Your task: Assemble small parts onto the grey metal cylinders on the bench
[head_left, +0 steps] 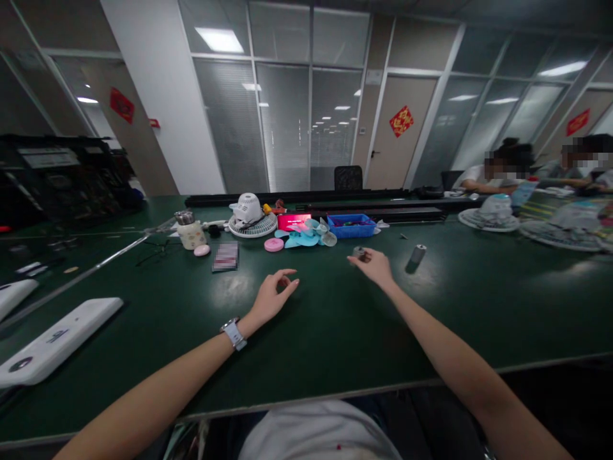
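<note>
Over the green tabletop, my right hand [377,268] pinches a small grey cylinder [359,252], mostly hidden by the fingers. A similar small grey cylinder [418,253] stands upright on the table, just right of that hand. My left hand [274,295] is empty, its thumb and fingers apart, held near the table's middle. Beyond the hands lie light-blue fan blades [309,235], a pink round case [274,245] and a blue tray [352,225] with small items in it.
A white fan head [249,212] rests on its grille at the back. At the left are a jar with a metal lid [188,231], a blurred card [225,256] and a long white device [62,342]. Dark bars [373,214] run along the back. People sit at the far right.
</note>
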A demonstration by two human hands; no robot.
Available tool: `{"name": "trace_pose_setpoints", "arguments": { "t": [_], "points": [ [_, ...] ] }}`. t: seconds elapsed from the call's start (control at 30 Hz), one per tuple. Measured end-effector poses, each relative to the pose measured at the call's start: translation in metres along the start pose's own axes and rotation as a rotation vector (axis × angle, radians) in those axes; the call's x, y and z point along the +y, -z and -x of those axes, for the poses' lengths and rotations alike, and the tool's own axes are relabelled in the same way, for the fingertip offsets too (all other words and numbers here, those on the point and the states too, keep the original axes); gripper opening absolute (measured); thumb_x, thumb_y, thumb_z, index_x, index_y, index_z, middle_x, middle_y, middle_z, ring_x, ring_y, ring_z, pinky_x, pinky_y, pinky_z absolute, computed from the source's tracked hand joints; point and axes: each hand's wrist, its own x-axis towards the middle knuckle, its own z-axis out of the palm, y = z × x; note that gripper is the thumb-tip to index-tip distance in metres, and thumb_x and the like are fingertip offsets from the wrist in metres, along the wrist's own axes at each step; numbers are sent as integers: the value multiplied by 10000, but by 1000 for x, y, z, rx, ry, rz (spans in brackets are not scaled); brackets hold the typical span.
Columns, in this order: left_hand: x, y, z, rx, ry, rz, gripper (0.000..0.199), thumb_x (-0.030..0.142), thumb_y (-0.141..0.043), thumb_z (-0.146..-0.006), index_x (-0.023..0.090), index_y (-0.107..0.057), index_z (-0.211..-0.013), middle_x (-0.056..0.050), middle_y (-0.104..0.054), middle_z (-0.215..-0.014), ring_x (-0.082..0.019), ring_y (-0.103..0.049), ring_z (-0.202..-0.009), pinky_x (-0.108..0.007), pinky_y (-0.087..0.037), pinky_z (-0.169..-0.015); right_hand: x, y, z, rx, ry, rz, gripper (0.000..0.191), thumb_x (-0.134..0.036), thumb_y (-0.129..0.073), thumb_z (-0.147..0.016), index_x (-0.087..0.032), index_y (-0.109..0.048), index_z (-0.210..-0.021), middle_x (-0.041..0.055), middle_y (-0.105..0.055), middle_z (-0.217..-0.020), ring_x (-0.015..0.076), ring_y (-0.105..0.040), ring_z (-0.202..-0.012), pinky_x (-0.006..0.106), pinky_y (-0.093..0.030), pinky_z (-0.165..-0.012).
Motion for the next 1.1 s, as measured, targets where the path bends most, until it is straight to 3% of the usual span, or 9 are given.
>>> {"name": "trace_pose_setpoints", "arguments": {
  "t": [0.07,0.2,0.33,0.57,0.67,0.8,0.9,1.0,1.1],
  "points": [
    [9,-1,3,-15,-47,17,462,506,-560,-904,262,-620,-1292,-50,-687,-1023,-208,-593,-943,-328,-466,-799,-36,-32,29,-242,139,-162,387,-410,-779,-730,-185,-728,-1040,84,-764,-988,226,-720,-892,355,-563,-832],
    [16,-4,5,-26,-137,13,370,463,-532,-935,283,-702,-1210,-65,-681,-1064,-221,-578,-1004,-375,-449,-907,-79,-71,79,-509,286,-221,328,-394,-781,-739,-193,-736,-995,41,-763,-922,215,-712,-838,325,-552,-776],
    [16,-5,1,-20,-178,-26,279,468,-594,-899,291,-785,-1001,-59,-679,-1015,-237,-571,-1025,-395,-430,-937,-83,-72,91,-520,285,-177,314,-387,-778,-748,-182,-732,-983,34,-754,-875,212,-703,-787,326,-541,-740],
    [5,7,-14,98,-102,-6,310,487,-601,-886,262,-785,-994,-56,-714,-989,-231,-585,-991,-368,-442,-893,-77,-75,92,-521,272,-213,443,-424,-802,-717,-201,-713,-1090,50,-757,-995,230,-713,-898,362,-555,-836],
    [-12,9,-15,20,-43,-111,312,495,-602,-881,276,-791,-997,-50,-737,-961,-235,-590,-945,-382,-427,-886,-78,-73,90,-520,235,-252,445,-399,-808,-710,-207,-718,-1101,51,-757,-1023,226,-712,-927,364,-557,-866],
    [-28,5,-11,-148,-3,-246,296,521,-626,-859,319,-797,-991,-47,-741,-915,-244,-581,-922,-383,-401,-864,-54,-46,51,-312,167,-216,396,-370,-794,-719,-185,-726,-1063,69,-762,-1002,215,-717,-911,358,-558,-872],
    [-30,1,-10,-167,-12,-289,332,560,-616,-853,342,-783,-1039,-53,-728,-932,-249,-569,-928,-381,-391,-854,-13,-6,5,-41,39,-63,371,-386,-752,-761,-177,-717,-1066,83,-763,-992,221,-721,-904,347,-558,-850],
    [-29,1,-10,-166,-29,-295,369,576,-600,-857,331,-774,-1070,-64,-721,-939,-247,-569,-923,-377,-391,-852,29,35,-27,206,-152,270,380,-434,-727,-778,-190,-724,-1069,106,-757,-1008,272,-702,-985,374,-539,-866],
    [-28,2,-9,-159,-44,-265,402,585,-586,-861,313,-766,-1097,-63,-730,-939,-239,-585,-906,-372,-399,-854,59,60,-38,273,-305,454,420,-480,-709,-783,-194,-725,-1090,133,-745,-1042,305,-688,-1012,394,-531,-850]
  ]
}}
